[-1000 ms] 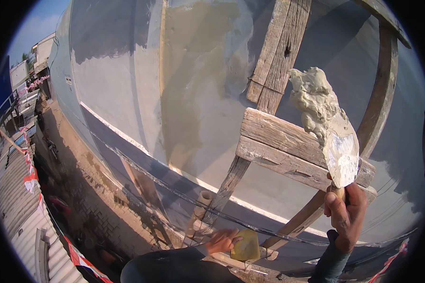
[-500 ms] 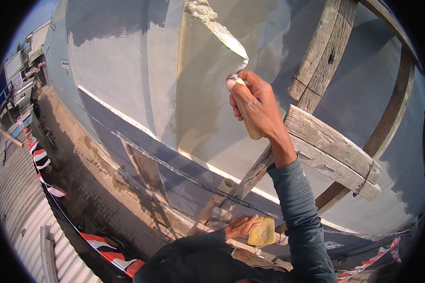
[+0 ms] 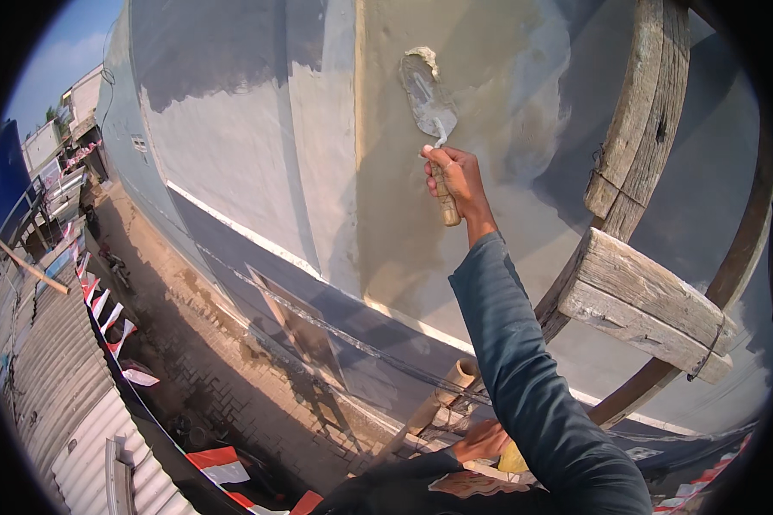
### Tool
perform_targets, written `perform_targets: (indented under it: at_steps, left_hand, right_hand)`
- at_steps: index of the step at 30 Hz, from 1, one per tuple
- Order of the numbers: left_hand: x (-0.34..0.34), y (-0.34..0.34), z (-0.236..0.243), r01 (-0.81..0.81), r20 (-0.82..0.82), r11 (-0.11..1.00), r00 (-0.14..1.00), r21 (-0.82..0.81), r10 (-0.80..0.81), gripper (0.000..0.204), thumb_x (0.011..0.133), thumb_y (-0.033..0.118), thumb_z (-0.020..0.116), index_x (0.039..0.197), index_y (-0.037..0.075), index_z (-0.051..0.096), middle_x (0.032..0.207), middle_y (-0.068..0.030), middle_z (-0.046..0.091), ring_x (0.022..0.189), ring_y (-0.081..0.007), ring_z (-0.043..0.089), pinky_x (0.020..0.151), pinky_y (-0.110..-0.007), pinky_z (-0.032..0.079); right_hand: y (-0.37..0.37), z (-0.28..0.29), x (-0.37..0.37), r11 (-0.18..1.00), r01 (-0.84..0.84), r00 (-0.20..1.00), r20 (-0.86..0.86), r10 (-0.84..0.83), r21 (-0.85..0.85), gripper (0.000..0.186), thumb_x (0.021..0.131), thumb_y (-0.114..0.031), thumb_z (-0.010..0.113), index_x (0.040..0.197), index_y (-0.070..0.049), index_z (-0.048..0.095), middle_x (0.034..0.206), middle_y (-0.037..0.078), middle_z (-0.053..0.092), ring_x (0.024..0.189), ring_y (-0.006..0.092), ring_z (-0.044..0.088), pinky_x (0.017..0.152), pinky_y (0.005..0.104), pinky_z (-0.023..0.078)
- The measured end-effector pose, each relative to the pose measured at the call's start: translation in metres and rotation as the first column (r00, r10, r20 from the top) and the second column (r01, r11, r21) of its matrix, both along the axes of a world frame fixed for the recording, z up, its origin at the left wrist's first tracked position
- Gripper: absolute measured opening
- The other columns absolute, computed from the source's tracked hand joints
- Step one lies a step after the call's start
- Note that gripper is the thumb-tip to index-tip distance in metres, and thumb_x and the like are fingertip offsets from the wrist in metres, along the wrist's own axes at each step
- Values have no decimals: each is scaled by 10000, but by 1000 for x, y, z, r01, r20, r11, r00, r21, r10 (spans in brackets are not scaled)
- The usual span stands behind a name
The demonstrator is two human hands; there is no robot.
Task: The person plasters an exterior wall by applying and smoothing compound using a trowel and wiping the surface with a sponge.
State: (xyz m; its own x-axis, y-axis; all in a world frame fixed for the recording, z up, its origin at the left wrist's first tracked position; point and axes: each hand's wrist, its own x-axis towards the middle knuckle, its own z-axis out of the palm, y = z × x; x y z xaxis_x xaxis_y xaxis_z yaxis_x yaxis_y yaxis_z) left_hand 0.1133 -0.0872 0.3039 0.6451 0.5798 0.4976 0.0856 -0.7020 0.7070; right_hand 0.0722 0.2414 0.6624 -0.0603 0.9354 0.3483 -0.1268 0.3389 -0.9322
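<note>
My right hand (image 3: 459,180) is wrapped round the wooden handle of a pointing trowel (image 3: 429,103), arm stretched out toward the wall. The grey metal blade points up, its broad face showing, with a clump of pale wet mortar (image 3: 423,58) along the tip. The blade lies over a damp brownish-grey patch of plaster (image 3: 404,197); whether it touches the wall I cannot tell. Low down, my left hand (image 3: 483,441) holds a yellow squarish piece (image 3: 513,459), mostly hidden behind my right sleeve.
A weathered wooden post (image 3: 648,112) and short crossed planks (image 3: 644,300), tied with wire, stand at the right. A bamboo pole (image 3: 447,390) rises near my left hand. Far below at left are a paved alley (image 3: 206,343), a corrugated roof (image 3: 86,412) and red-and-white bunting (image 3: 219,463).
My right hand has reached farther out toward the wall and turned the trowel so its blade face shows. My right sleeve now covers most of the yellow piece. The whole view has shifted.
</note>
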Motion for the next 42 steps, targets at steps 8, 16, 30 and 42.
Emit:
perform_targets:
  at_steps: [8, 16, 30, 42]
  left_hand:
    - [15, 6, -36, -172, 109, 954, 983, 247, 149, 169, 902, 152, 571, 931, -9, 614, 815, -245, 646, 711, -438, 625, 603, -501, 462]
    - [24, 17, -13, -47, -12, 996, 999, 78, 48, 228, 899, 177, 589, 1017, -16, 615, 890, -269, 653, 778, -453, 632, 658, -506, 488]
    - [-6, 14, 27, -62, -182, 989, 983, -133, 37, 382, 1013, 289, 558, 1210, -38, 585, 826, -279, 676, 753, -460, 660, 653, -518, 517]
    - [-69, 38, 132, 152, -97, 984, 982, -97, -161, 340, 971, 290, 654, 1090, -20, 584, 977, -248, 669, 909, -446, 647, 720, -457, 504]
  right_hand:
    - [10, -25, 8, 988, -101, 994, -42, 97, -112, 246, 917, -239, 728, 923, -1, 664, 685, 37, 590, 474, 114, 542, 406, 258, 438]
    - [-43, -107, 8, 941, -22, 998, -56, 3, -337, 247, 917, -229, 724, 851, -10, 629, 674, 52, 595, 473, 129, 555, 412, 270, 445]
    - [-373, -29, 213, 992, 40, 691, 721, 61, -122, 318, 902, -295, 747, 816, 2, 673, 570, 48, 557, 489, 109, 538, 471, 295, 400]
    - [-413, -83, 262, 724, 597, 689, 683, -242, -346, 215, 896, -177, 689, 871, 30, 638, 620, 12, 561, 523, 88, 526, 481, 281, 405]
